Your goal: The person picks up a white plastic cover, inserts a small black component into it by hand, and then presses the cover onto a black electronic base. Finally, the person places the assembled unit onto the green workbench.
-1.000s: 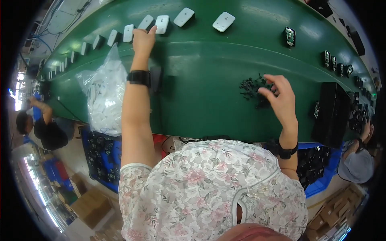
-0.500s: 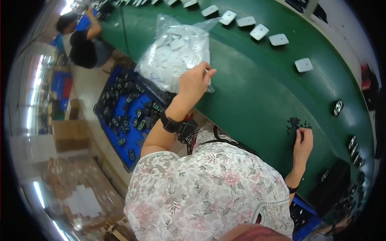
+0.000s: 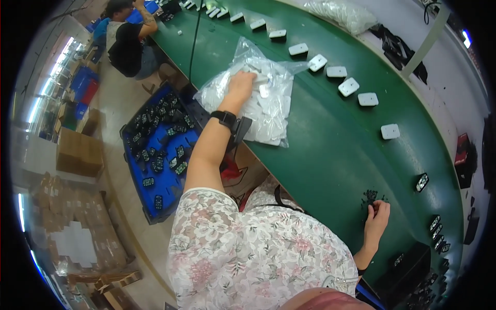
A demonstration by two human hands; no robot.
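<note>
My left hand [image 3: 242,85] is at a clear plastic bag [image 3: 274,132] of white plastic pieces, its fingers bent down among them near the upper part. The fingertips are hidden, so what they close on does not show. Far to the right, my right hand [image 3: 378,217] rests low over the green table [image 3: 315,170], thumb and fingers drawn together. It is at the edge of a little heap of small black parts [image 3: 371,195]; anything in its pinch is too small to make out.
White rounded cases [image 3: 368,99] stand in a curved row along the far side. Black units with green boards [image 3: 422,182] continue it at right. A blue tray [image 3: 170,188] of similar units stands left of the table. Another person [image 3: 126,44] works at upper left.
My left hand has moved from above the bag's right side into its white pieces. My right hand stays by the black parts. The whole view has shifted with my head.
</note>
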